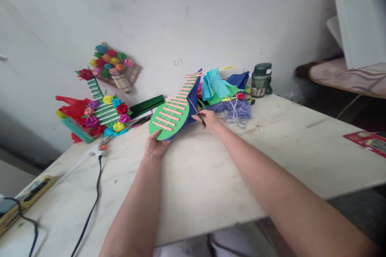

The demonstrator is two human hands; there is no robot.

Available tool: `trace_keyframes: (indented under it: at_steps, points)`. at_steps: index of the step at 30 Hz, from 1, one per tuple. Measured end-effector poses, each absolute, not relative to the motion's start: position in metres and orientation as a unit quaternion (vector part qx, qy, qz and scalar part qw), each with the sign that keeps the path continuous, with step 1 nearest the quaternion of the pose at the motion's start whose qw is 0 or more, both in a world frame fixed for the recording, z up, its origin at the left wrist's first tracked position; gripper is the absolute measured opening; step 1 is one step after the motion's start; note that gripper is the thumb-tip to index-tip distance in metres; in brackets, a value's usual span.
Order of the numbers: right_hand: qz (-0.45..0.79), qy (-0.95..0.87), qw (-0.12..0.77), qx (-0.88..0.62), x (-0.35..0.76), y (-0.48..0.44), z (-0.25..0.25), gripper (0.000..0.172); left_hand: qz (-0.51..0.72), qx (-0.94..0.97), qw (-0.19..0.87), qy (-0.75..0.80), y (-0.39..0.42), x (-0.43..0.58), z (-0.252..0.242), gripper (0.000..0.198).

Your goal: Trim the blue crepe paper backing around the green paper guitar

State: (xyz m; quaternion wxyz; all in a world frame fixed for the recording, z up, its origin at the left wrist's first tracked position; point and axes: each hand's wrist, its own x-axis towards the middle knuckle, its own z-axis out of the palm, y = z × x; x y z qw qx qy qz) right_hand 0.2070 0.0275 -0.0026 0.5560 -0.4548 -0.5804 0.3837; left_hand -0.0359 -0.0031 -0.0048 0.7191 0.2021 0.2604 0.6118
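Note:
A green paper-craft lute (181, 108) with pink strips across its front, white strings and a dark blue backing stands tilted above the table. My left hand (155, 144) grips its round lower end, thumb on the front face. My right hand (209, 119), beside its right edge, is closed on a thin metal tool with a black handle (201, 119). The tool's slim shaft slants up and left towards the lute's blue side; its exact kind is too small to make out.
A flower-trimmed paper lute (105, 114) leans at the left, near a glue gun (98, 150) and its cord. Behind my right hand lie purple yarn (238, 110) and light blue paper (215, 84). A green bottle (261, 80) stands farther right, and a power strip (28, 196) lies front left.

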Motion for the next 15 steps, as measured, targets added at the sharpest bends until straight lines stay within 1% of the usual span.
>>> trace_keyframes:
  at_steps: [3, 7, 15]
  points:
    - [0.430, -0.552, 0.578, -0.420, 0.209, 0.022, 0.003, 0.041, 0.612, 0.180, 0.726, 0.257, -0.002, -0.038, -0.005, 0.057]
    - [0.458, -0.537, 0.589, -0.394, 0.210, 0.018, 0.007, 0.040, 0.608, 0.155, 0.732, 0.264, -0.001, -0.040, -0.004, 0.057]
    - [0.461, -0.519, 0.618, -0.370, 0.194, 0.014, 0.006, 0.040, 0.621, 0.165, 0.724, 0.250, 0.001, -0.039, -0.006, 0.057]
